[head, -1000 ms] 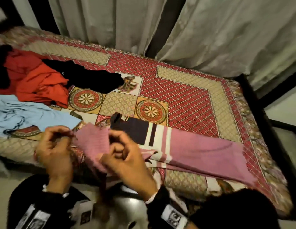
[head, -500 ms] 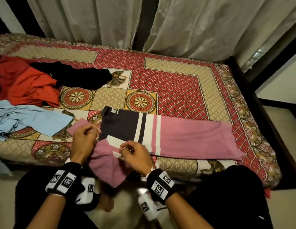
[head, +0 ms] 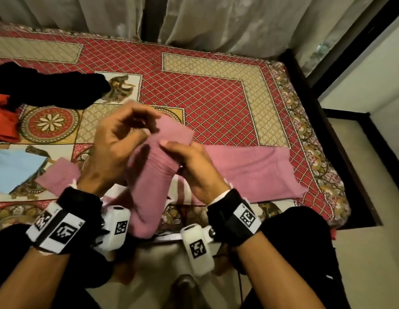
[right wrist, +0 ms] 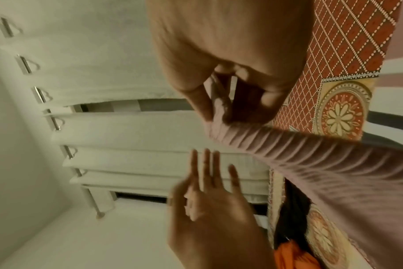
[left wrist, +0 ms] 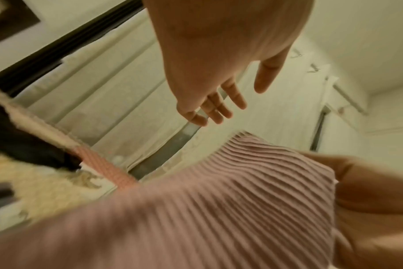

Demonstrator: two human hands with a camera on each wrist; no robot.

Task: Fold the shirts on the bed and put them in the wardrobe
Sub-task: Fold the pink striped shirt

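A pink ribbed shirt (head: 249,172) with a dark, striped chest lies across the near side of the bed (head: 216,97). Its near sleeve (head: 154,170) is lifted above the body of the shirt. My right hand (head: 189,161) pinches the cuff edge between thumb and fingers, as the right wrist view shows at the right hand (right wrist: 225,102) and sleeve (right wrist: 311,163). My left hand (head: 118,139) hovers just left of the cuff. The wrist views show its fingers loosely spread and holding nothing (left wrist: 230,102). The other sleeve (head: 58,177) lies flat at the left.
A black garment (head: 60,90), a red one (head: 4,114) and a light blue shirt (head: 13,168) lie on the bed's left side. Pale curtains (head: 216,18) hang behind the bed. The dark bed frame (head: 327,121) runs along the right, with floor beyond it.
The near sleeve has been raised from the bed edge up over the shirt. My left hand has let go of the far sleeve and moved up beside the cuff.
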